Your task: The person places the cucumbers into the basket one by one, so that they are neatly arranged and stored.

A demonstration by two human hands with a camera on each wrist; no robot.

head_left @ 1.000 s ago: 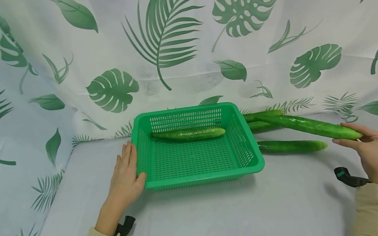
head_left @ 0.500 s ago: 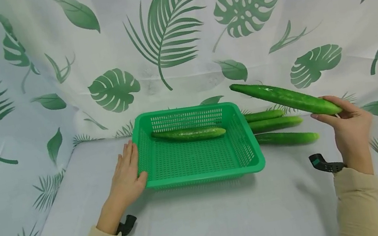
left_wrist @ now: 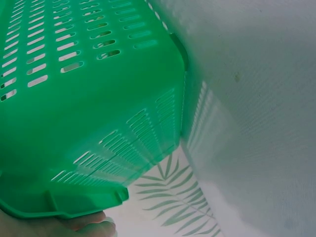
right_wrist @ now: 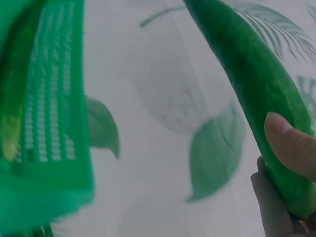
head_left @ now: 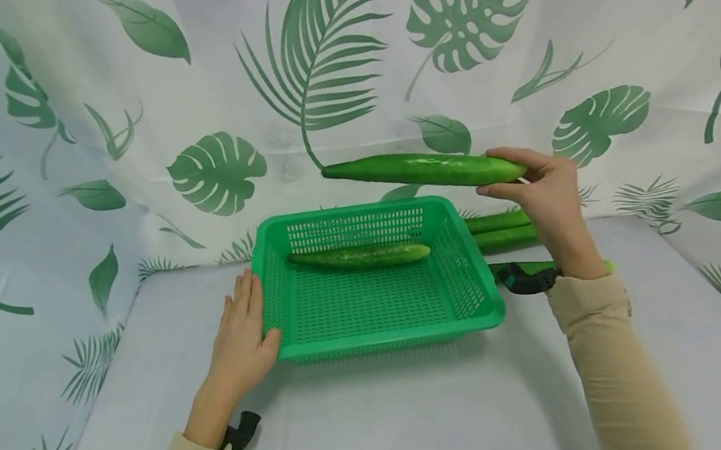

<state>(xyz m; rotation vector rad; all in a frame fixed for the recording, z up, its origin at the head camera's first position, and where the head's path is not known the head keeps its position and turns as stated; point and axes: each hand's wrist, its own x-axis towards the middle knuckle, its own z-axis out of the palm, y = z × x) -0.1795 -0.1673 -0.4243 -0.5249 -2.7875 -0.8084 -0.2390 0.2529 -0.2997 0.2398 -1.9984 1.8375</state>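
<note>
A green slotted plastic basket sits on the cloth-covered table, with one cucumber lying along its far side. My right hand grips the near end of a long cucumber and holds it level in the air above the basket's far right corner. The right wrist view shows that held cucumber, my thumb across it, and the basket's wall at the left. My left hand lies flat against the basket's left rim, fingers straight.
More cucumbers lie on the table just right of the basket, partly hidden behind my right arm. A leaf-print cloth covers the table and rises as a backdrop behind and at both sides.
My right hand lifted the cucumber from the table at the right, raised it and carried it left to above the basket's far right corner. The left hand stayed on the rim.
</note>
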